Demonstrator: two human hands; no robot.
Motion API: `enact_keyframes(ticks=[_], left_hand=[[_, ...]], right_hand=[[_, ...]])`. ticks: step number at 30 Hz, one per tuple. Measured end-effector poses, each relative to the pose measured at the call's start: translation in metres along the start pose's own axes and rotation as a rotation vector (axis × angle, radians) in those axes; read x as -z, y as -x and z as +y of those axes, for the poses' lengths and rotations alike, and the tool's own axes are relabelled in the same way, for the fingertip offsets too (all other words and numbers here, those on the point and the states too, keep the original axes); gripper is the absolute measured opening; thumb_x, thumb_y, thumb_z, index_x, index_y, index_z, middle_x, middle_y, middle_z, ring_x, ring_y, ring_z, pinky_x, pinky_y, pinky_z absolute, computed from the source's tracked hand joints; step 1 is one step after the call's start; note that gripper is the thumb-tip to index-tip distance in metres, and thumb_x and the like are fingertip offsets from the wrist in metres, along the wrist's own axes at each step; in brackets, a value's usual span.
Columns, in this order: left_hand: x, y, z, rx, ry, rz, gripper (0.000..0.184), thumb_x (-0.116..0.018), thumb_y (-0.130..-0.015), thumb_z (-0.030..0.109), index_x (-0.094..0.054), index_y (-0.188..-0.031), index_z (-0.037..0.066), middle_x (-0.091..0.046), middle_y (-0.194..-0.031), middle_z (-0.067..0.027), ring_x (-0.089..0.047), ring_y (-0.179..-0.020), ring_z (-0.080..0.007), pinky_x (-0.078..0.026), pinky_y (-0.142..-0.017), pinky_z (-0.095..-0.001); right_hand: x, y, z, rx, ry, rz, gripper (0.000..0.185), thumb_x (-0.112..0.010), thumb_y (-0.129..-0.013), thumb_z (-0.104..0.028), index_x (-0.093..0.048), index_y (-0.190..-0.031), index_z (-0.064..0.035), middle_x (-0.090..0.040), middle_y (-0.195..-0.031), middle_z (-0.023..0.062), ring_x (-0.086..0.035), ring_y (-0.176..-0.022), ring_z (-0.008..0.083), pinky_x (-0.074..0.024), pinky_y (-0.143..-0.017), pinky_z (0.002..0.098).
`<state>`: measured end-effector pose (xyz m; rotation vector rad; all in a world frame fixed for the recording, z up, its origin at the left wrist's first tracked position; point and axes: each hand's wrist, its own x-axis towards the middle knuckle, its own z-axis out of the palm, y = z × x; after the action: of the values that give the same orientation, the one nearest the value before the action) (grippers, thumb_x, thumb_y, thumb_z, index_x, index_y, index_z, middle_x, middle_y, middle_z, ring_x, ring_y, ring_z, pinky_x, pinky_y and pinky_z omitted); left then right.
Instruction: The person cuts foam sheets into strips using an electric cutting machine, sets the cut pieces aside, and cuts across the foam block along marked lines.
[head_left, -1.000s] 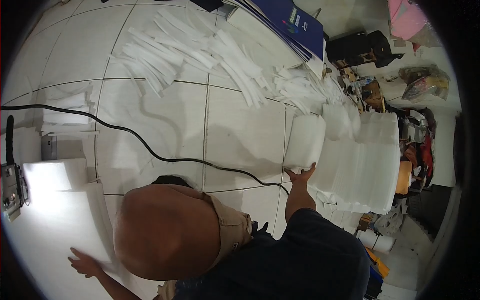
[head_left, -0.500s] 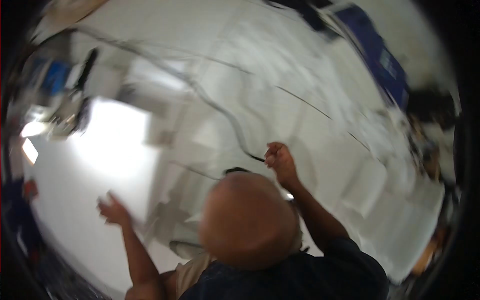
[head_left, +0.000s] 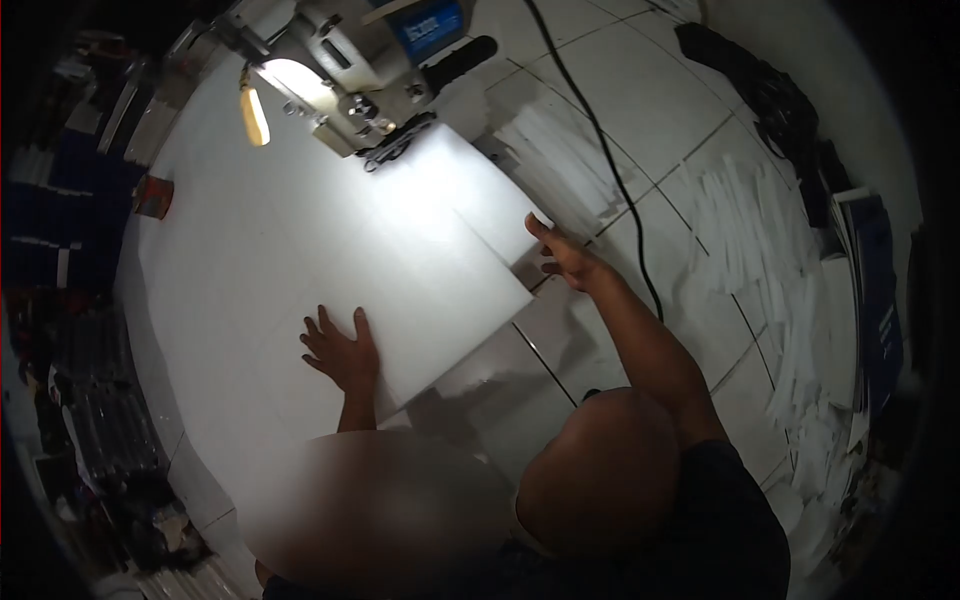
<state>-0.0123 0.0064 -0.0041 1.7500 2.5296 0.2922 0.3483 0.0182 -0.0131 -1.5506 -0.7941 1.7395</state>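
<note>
My left hand [head_left: 345, 352] lies flat with its fingers spread on a broad white surface [head_left: 250, 260]. At the right edge of a smooth white sheet [head_left: 490, 190], my right hand [head_left: 570, 258] has its thumb raised and apart from the other fingers. The thumb is at the sheet's edge; whether it presses on it I cannot tell. Beyond both hands stands a metal machine [head_left: 350, 105], which looks like a sewing machine, with a lit lamp [head_left: 300, 82] shining on the white sheet. A slit or step shows between the sheet and the surface beside it.
Two bare knees, one blurred, are at the bottom. A black cable [head_left: 625, 185] runs over the tiled floor [head_left: 690, 130]. White strips [head_left: 750, 230] are heaped at the right, near a dark blue panel [head_left: 880, 290]. A small orange tin [head_left: 153, 197] is at the left.
The view has turned, bringing the machine from the left to the top middle. My left hand has come down flat on the white surface; my right hand is now at the sheet's edge.
</note>
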Motion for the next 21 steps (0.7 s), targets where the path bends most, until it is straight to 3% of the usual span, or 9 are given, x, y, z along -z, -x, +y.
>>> enact_keyframes(ticks=[1, 5, 9, 11, 18, 20, 21], left_hand=[[0.0, -0.001, -0.001, -0.003, 0.011, -0.009, 0.075, -0.051, -0.091, 0.053, -0.031, -0.146, 0.007, -0.023, -0.153, -0.0239, -0.013, -0.143, -0.045, -0.006, -0.114, -0.061], [-0.002, 0.001, -0.001, -0.004, 0.035, 0.0, 0.075, -0.053, -0.09, 0.052, -0.032, -0.146, 0.006, -0.023, -0.153, -0.0242, -0.013, -0.143, -0.0451, -0.005, -0.114, -0.0603], [-0.001, 0.002, 0.003, 0.015, 0.043, 0.005, 0.076, -0.053, -0.089, 0.052, -0.032, -0.145, 0.006, -0.023, -0.152, -0.0248, -0.013, -0.143, -0.0455, -0.005, -0.114, -0.0602], [-0.001, 0.002, 0.002, 0.005, 0.016, -0.009, 0.075, -0.05, -0.091, 0.053, -0.03, -0.147, 0.007, -0.021, -0.154, -0.0217, -0.011, -0.144, -0.0429, -0.004, -0.115, -0.0586], [-0.004, 0.001, 0.002, 0.002, -0.015, 0.002, 0.075, -0.05, -0.091, 0.053, -0.031, -0.146, 0.006, -0.022, -0.153, -0.0233, -0.014, -0.143, -0.044, -0.004, -0.115, -0.0577], [-0.001, 0.002, 0.003, -0.006, 0.017, 0.002, 0.076, -0.052, -0.09, 0.052, -0.032, -0.145, 0.004, -0.023, -0.152, -0.0254, -0.014, -0.142, -0.0457, -0.005, -0.114, -0.0589], [0.0, 0.001, 0.003, -0.015, 0.049, 0.003, 0.076, -0.054, -0.089, 0.051, -0.033, -0.144, 0.003, -0.023, -0.151, -0.0275, -0.014, -0.142, -0.0474, -0.006, -0.114, -0.06]], right_hand=[[0.001, -0.011, 0.005, -0.074, 0.124, 0.012, 0.133, -0.057, -0.063, -0.088, -0.018, -0.149, 0.0053, -0.021, -0.152, 0.0276, -0.022, -0.14, 0.0439, -0.0255, -0.109, 0.0563], [0.005, -0.005, -0.015, -0.157, 0.358, -0.019, 0.123, -0.059, -0.066, -0.083, -0.032, -0.143, 0.0083, -0.03, -0.149, 0.0296, -0.025, -0.141, 0.0407, -0.0235, -0.113, 0.051], [0.013, -0.02, 0.001, -0.201, 0.365, -0.015, 0.12, -0.063, -0.067, -0.08, -0.034, -0.143, 0.0079, -0.032, -0.148, 0.0279, -0.029, -0.14, 0.0388, -0.0247, -0.113, 0.0483], [0.014, -0.034, 0.024, 0.008, 0.065, -0.072, 0.111, -0.068, -0.068, -0.074, -0.04, -0.14, 0.0058, -0.04, -0.144, 0.024, -0.036, -0.135, 0.036, -0.0272, -0.112, 0.0465], [0.001, -0.034, 0.021, 0.016, 0.039, -0.025, 0.079, -0.073, -0.076, -0.052, -0.051, -0.132, -0.0013, -0.054, -0.13, 0.0151, -0.047, -0.12, 0.0272, -0.0374, -0.101, 0.0401], [-0.003, -0.037, 0.026, 0.23, -0.076, -0.007, 0.062, -0.073, -0.077, -0.041, -0.058, -0.123, -0.0018, -0.059, -0.118, 0.0112, -0.053, -0.11, 0.0227, -0.0415, -0.096, 0.037], [-0.002, -0.034, 0.022, 0.232, -0.079, -0.01, 0.062, -0.073, -0.077, -0.041, -0.058, -0.123, -0.0018, -0.059, -0.118, 0.0112, -0.053, -0.11, 0.0227, -0.0415, -0.096, 0.037]])
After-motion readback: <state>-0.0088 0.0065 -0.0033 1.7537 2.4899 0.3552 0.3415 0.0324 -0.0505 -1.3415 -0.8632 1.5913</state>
